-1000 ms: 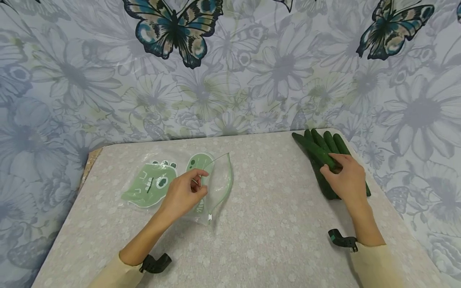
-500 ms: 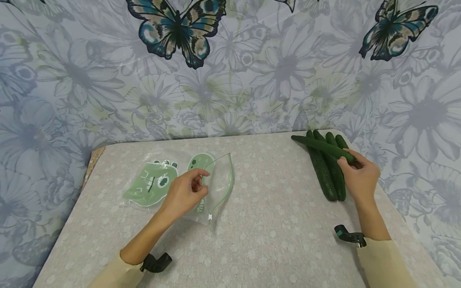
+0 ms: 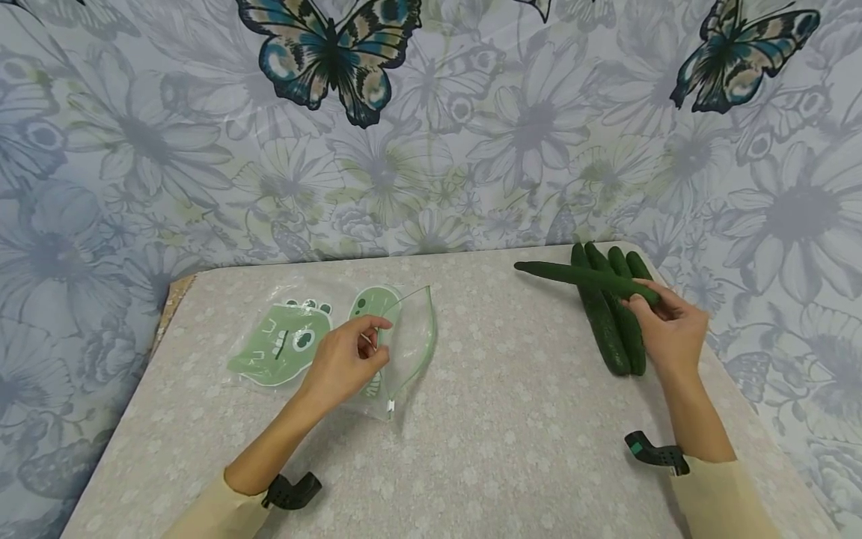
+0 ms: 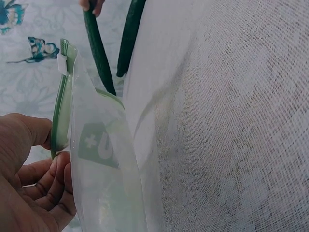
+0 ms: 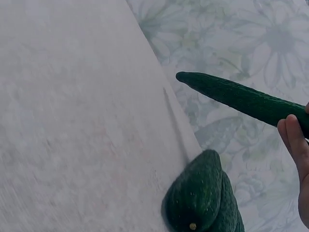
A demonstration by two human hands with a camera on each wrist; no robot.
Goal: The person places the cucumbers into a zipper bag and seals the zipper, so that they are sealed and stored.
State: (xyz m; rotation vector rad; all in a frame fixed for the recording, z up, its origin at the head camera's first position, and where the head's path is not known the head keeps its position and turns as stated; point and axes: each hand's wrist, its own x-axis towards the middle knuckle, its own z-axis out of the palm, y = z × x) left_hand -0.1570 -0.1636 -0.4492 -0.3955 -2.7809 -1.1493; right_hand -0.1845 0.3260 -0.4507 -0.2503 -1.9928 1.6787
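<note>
The left hand (image 3: 342,364) pinched the rim (image 4: 59,111) of the clear, green-printed bag (image 3: 292,343) on the table (image 3: 498,427), while the right hand (image 3: 673,329) gripped one cucumber (image 3: 581,275) by its end above the other cucumbers (image 3: 604,329) at right.

Both sleeves (image 3: 723,495) are beige, wrist cams (image 3: 296,492) blk & bent, R one w/ sm. green mark (image 3: 636,448).

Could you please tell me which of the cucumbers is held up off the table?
It is the cucumber gripped near one end by the right hand, slanting across above the pile; the other cucumbers lie together on the table.
</note>
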